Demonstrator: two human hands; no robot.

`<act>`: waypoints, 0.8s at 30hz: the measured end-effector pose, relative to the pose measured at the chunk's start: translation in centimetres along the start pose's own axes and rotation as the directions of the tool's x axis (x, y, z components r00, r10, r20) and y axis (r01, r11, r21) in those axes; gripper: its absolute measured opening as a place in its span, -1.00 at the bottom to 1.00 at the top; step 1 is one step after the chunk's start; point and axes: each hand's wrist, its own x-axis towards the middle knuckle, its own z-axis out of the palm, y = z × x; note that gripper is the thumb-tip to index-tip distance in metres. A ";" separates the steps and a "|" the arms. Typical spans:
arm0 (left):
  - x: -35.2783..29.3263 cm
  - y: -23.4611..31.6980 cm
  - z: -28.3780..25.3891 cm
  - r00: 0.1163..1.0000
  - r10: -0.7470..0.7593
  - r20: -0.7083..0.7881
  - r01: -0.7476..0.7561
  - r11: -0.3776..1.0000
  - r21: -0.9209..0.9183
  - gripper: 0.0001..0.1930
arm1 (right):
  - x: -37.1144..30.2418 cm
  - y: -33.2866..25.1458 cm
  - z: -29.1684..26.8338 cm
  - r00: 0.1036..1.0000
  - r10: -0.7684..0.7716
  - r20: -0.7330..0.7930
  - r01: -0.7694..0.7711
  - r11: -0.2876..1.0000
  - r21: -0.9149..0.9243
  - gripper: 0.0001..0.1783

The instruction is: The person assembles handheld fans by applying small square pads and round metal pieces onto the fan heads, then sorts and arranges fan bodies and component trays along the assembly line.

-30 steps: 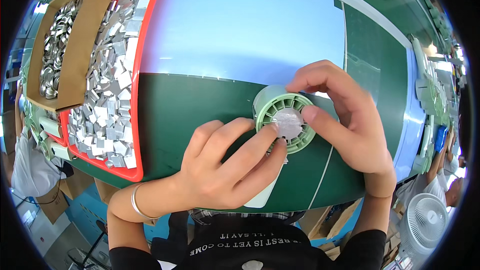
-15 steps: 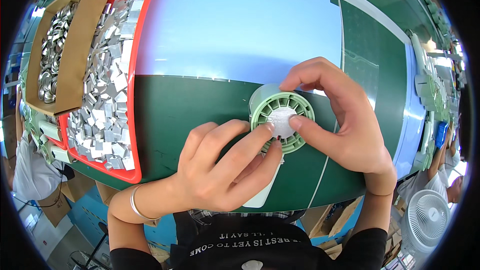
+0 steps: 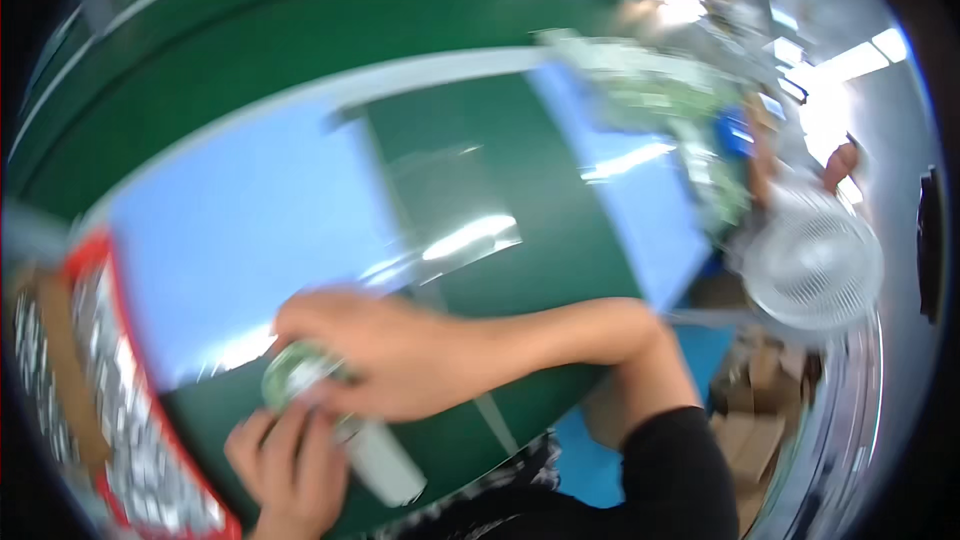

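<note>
Between my two hands is a light green round plastic housing [image 3: 284, 376] with a pale disc in its middle, all smeared by motion. A white handle-like piece [image 3: 385, 465] extends from beside it toward the table's near edge. From the right my right hand [image 3: 385, 352] curls over the housing, closed on its far rim and right side. My left hand [image 3: 290, 465] has its bent fingers drawn together against the near side of the housing. Whether anything small sits between those fingertips is too blurred to make out.
A red tray [image 3: 150, 410] of small metal pieces lies at the left, with a cardboard box [image 3: 75, 380] of metal rings beside it. A blue sheet [image 3: 250, 230] covers part of the green table. Light green parts [image 3: 650, 85] stand far right; a white fan [image 3: 815, 260] is nearer.
The view has swung to the right, so the tray, table and hands appear farther left and blurred. Both hands stay at the housing, and my right hand now covers more of it.
</note>
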 end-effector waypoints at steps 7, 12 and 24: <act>0.7 0.4 0.4 0.995 -0.033 -0.097 0.021 0.992 -0.121 -0.74 | 0.5 0.1 0.6 0.998 0.056 0.029 -0.059 0.992 0.112 -0.63; 1.1 0.3 -0.6 0.999 -0.017 -0.037 0.011 0.989 -0.145 -0.67 | 0.7 0.7 0.9 1.000 -0.011 -0.006 0.011 0.998 0.066 -0.63; 0.2 3.4 -0.5 0.887 0.458 0.049 -0.438 0.872 -0.219 -0.71 | 0.6 0.5 -0.3 0.998 -0.055 0.028 0.055 0.998 0.005 -0.55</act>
